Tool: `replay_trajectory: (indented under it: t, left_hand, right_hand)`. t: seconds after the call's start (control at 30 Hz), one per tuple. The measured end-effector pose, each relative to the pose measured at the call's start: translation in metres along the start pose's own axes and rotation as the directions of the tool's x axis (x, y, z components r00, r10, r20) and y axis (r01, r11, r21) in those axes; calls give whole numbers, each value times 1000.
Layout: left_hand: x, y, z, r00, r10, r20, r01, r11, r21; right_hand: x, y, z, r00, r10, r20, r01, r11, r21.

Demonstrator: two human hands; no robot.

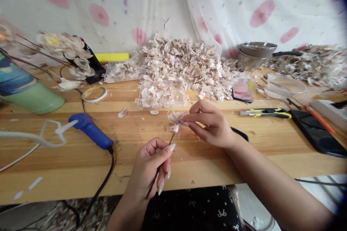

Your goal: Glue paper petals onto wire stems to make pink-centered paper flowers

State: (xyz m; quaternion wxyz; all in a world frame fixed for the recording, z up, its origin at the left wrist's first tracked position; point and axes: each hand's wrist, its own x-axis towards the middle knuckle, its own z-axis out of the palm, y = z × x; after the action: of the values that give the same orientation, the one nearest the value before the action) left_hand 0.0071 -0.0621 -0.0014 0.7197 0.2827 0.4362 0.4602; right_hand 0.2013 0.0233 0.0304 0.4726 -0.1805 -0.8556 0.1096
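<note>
Low over the wooden table, my left hand is closed around a thin dark stem, which slants up and away from me. A small white piece sits at the stem's top end. My right hand pinches a pale, dried-looking petal between thumb and fingertips, right at that white end. Whether the petal touches the stem, I cannot tell. Just beyond my hands lies a clear divided box with loose petals in it.
A large petal heap lies at the back. Left are a blue glue gun, a tape roll and a green vase lying tilted. On the right lie a utility knife, a black phone and a metal bowl.
</note>
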Motion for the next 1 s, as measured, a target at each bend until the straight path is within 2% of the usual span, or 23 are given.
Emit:
replay_trajectory:
  t: [0.13, 0.4, 0.57, 0.87, 1.0]
  left_hand:
    - [0, 0, 0, 1000, -3, -2, 3, 1000, -11]
    - [-2, -2, 1, 1000, 12, -17, -11, 1000, 13]
    - [-2, -3, 1, 997, 40, -62, -38, 999, 32]
    - [-2, 2, 1, 1000, 0, 7, 0, 999, -35]
    - [-2, 6, 4, 999, -34, 12, 34, 997, -64]
  right_hand:
    - [1, -2, -1, 999, 12, -32, -10, 999, 51]
    - [0, -1, -2, 1000, -18, 21, 18, 1000, -1]
    - [1, -3, -4, 999, -31, -21, 31, 999, 15]
    - [0, -2, -2, 1000, -4, -15, 5, 999, 54]
    - [0, -3, -3, 999, 6, -47, -1, 995, 96]
